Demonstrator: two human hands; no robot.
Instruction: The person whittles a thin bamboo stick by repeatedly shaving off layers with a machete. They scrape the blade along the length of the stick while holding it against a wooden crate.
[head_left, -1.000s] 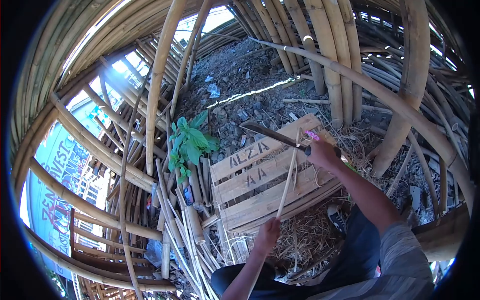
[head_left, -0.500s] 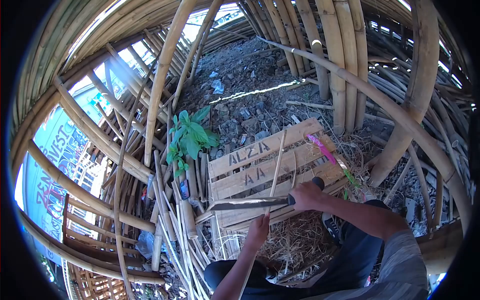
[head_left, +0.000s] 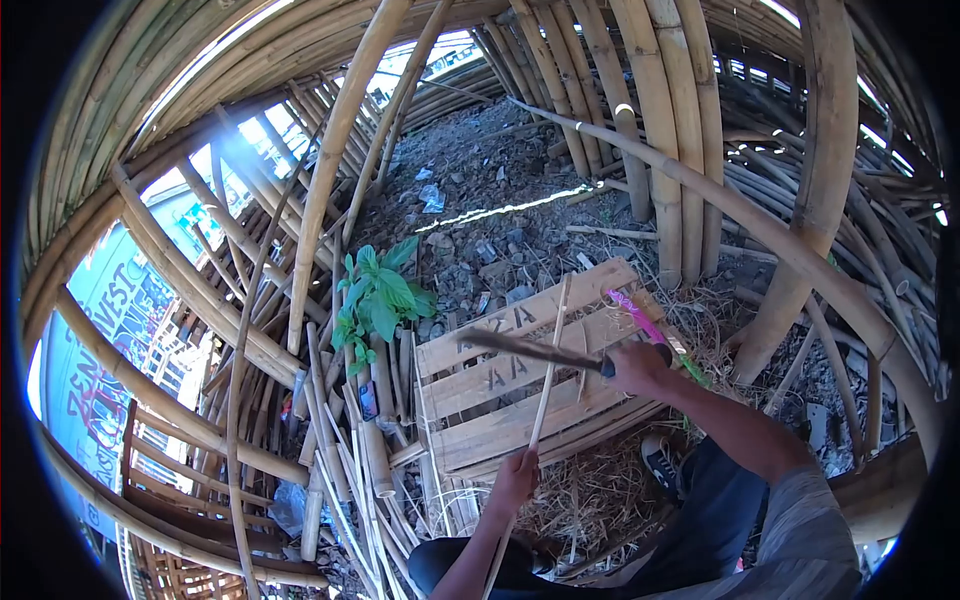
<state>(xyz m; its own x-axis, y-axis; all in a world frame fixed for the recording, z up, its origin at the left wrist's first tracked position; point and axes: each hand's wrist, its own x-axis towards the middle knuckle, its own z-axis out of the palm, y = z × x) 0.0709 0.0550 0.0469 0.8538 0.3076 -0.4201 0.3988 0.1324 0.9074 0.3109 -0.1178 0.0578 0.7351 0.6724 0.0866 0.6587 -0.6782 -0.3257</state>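
My right hand (head_left: pixel 637 369) is wrapped round the dark handle of a machete (head_left: pixel 530 348). Its long blade points left over the slatted wooden crate (head_left: pixel 480 432) and crosses in front of a thin bamboo strip (head_left: pixel 547 385). Closed on that strip, my left hand (head_left: pixel 515 480) sits low at the crate's near edge. The strip's upper end rests over the lettered slats, while its lower part runs down past my left forearm. A pink strap (head_left: pixel 637 316) lies on the crate's right side, beyond my right hand.
Thin pale strips (head_left: pixel 365 500) lie in a bundle left of my knee. A leafy green plant (head_left: pixel 380 295) grows behind the crate. Wood shavings (head_left: pixel 590 490) cover the ground by my shoe (head_left: pixel 662 463). A long bamboo pole (head_left: pixel 720 190) slants across the right side.
The machete and my right hand have risen and moved away from me, lifting the blade up along the strip. My left hand has shifted slightly lower, still holding the strip.
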